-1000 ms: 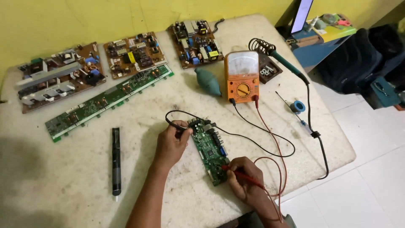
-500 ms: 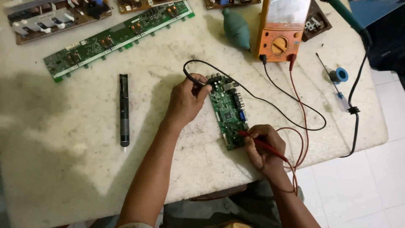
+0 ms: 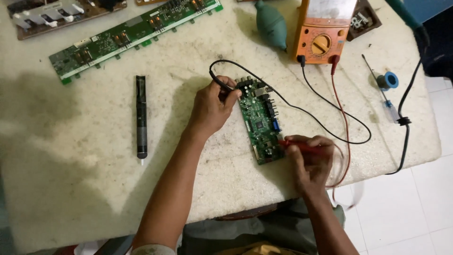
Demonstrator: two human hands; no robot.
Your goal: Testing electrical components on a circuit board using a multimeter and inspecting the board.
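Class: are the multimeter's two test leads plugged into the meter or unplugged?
Plugged in. The black lead and the red lead both end in sockets along the lower edge of the orange multimeter.

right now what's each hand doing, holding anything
Left hand: closed on the black probe at the circuit board's top end.
Right hand: closed on the red probe, tip on the board.

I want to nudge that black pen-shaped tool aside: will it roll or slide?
The black pen-shaped tool looks round and slim, so a sideways push would probably roll it across the table. It lies straight, so it is likely stiff. Its pale narrow tip may be fragile, so push the barrel.
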